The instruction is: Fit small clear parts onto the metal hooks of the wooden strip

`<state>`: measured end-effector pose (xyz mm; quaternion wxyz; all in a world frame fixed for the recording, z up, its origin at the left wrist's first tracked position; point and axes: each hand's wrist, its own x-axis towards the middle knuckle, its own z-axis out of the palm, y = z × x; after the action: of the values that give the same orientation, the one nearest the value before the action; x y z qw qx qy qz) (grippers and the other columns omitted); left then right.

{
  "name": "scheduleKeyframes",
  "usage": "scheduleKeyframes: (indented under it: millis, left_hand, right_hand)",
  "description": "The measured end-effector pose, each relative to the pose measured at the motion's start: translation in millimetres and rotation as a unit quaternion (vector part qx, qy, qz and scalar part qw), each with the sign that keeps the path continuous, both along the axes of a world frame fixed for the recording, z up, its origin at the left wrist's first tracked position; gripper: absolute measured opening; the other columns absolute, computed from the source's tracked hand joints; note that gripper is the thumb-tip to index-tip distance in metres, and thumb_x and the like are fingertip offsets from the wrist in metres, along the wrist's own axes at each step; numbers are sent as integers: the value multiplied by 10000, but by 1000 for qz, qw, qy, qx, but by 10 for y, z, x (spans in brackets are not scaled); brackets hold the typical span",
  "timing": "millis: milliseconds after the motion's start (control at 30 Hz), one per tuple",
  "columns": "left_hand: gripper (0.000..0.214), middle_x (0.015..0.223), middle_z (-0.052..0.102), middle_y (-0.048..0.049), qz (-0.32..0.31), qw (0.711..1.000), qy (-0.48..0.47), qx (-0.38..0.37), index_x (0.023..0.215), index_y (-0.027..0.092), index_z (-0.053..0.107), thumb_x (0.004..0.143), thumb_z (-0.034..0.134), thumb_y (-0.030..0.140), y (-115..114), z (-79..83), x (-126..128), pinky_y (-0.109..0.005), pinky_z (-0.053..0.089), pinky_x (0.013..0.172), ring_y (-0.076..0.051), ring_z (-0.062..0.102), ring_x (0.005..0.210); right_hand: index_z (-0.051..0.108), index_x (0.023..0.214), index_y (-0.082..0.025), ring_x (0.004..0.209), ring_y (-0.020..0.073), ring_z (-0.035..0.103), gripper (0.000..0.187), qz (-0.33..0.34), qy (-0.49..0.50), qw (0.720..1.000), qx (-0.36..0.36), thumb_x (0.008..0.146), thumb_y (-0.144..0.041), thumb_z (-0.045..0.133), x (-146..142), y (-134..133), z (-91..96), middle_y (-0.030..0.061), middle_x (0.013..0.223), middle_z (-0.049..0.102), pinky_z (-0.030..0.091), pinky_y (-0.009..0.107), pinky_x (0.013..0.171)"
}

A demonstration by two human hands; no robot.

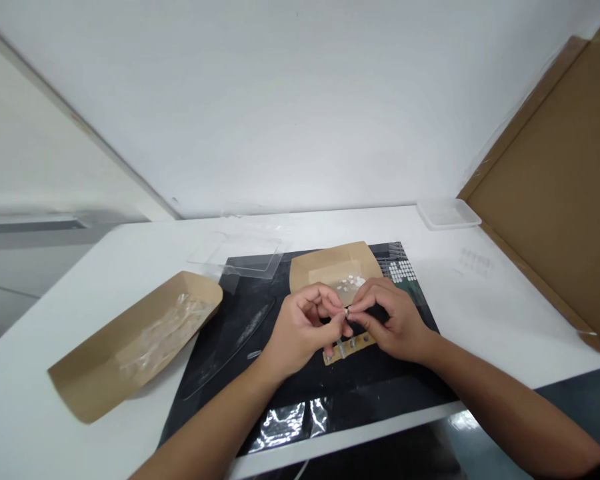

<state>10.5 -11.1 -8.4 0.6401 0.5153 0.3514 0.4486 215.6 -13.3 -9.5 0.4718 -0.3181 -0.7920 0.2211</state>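
My left hand [307, 327] and my right hand [393, 317] meet over the black mat [290, 387], fingertips pinched together. Between them is a tiny whitish, shiny piece [347, 312]; its exact kind is too small to tell. Just below the fingers lies a tan strip [363, 343] with holes, small clear parts standing on it, and the left fingers cover some of it. Behind the hands sits a brown paper tray [307, 265] holding several small white pieces [351, 281], partly hidden by my hands.
A second brown paper tray [95, 347] with clear plastic bags [165, 333] stands at the left. Clear plastic sheets [245, 260] lie at the mat's back left. A shallow translucent box [449, 215] is at the back right, beside a large cardboard box [555, 193]. White dots [403, 271] show on the mat's corner.
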Motion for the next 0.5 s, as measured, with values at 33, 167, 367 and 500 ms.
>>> scheduleKeyframes:
  millis: [33, 167, 367, 500]
  left_hand:
    - [343, 672, 692, -8, -6, 1000, -4, -1, 898, 142, 629, 818, 885, 356, 1, 0, -2, -160, 527, 325, -174, 735, 550]
    - [328, 712, 747, -43, -36, 999, -20, 5, 943, 136, 643, 842, 874, 347, 9, 17, -9, -149, 521, 319, -189, 759, 576]
    - [294, 768, 795, -70, -55, 998, -23, 18, 953, 130, 635, 869, 850, 312, 11, 54, -18, -148, 526, 322, -110, 662, 415]
    - [276, 758, 785, -75, -40, 999, 2, 23, 942, 128, 628, 869, 833, 299, -1, 78, -12, -171, 555, 338, -130, 686, 451]
  right_hand:
    - [656, 944, -246, 868, 176, 700, 82, 4, 5, 1000, -8, 1025, -235, 672, 3, -2, 2, 7, 901, 738, 531, 384, 875]
    - [656, 952, -246, 853, 167, 697, 81, 13, 20, 999, -29, 1032, -254, 669, 12, -11, 27, 5, 899, 732, 549, 383, 880]
    - [676, 947, -243, 839, 172, 693, 67, 32, 54, 998, -28, 1004, -231, 710, 15, 6, 31, 9, 890, 737, 527, 378, 842]
    - [668, 952, -242, 854, 171, 692, 77, 14, 27, 1000, 9, 1000, -199, 711, 23, 34, 16, -1, 886, 736, 490, 384, 856]
